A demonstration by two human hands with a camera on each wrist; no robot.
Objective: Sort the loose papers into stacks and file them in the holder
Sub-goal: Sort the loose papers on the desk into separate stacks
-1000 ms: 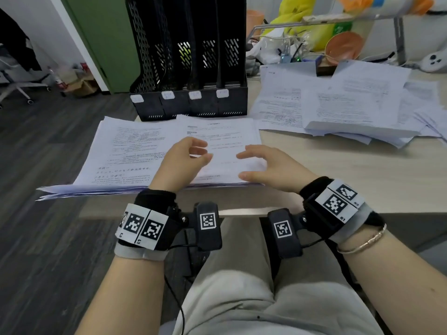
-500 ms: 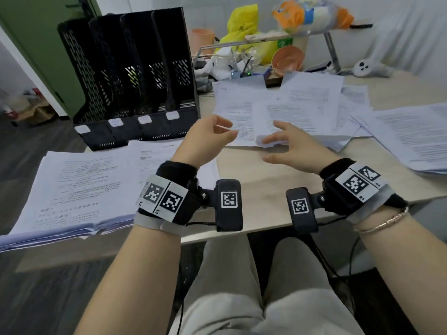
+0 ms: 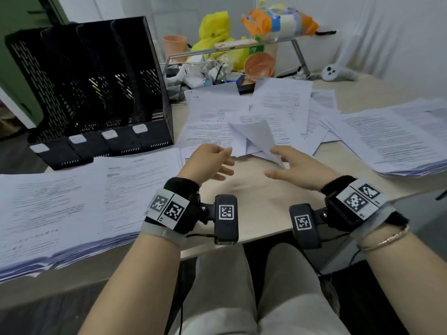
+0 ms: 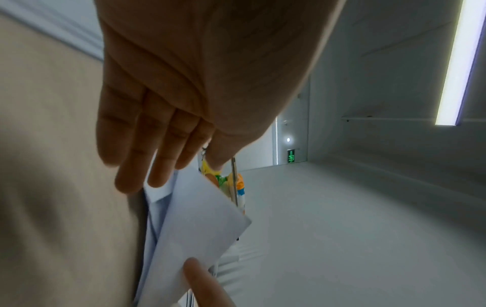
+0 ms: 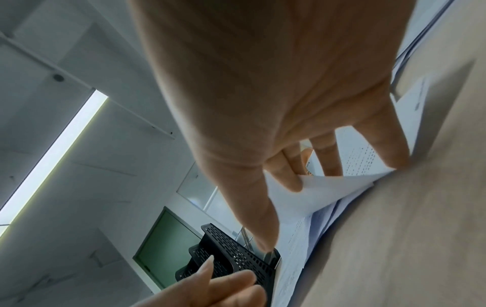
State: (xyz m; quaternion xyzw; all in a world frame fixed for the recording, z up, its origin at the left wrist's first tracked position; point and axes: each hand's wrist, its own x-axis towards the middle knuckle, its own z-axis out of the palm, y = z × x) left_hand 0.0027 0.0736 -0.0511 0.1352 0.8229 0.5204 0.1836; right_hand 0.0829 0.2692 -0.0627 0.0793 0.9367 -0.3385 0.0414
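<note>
A black four-slot file holder (image 3: pixel 96 93) stands at the back left of the desk. Loose printed papers (image 3: pixel 212 117) lie spread across the middle. One sheet (image 3: pixel 256 139) is bent up at its near edge. My right hand (image 3: pixel 273 163) has its straight fingers slid in at that edge, lifting it, thumb held apart. In the right wrist view the sheet (image 5: pixel 323 191) runs behind the index finger and over the other fingertips. My left hand (image 3: pixel 228 163) is open, with its fingertips at the sheet's left corner (image 4: pixel 200 218).
A thick squared stack (image 3: pixel 72 201) lies at the left front and overhangs the desk edge. Another stack (image 3: pixel 387 141) lies on the right. Behind the papers are a metal riser (image 3: pixel 297 52) with bags, an orange bowl (image 3: pixel 258 66) and a white controller (image 3: pixel 336 73).
Both hands have left the left stack and moved right and forward to the loose pile. The right fingers have lifted one sheet's edge. The view has turned right.
</note>
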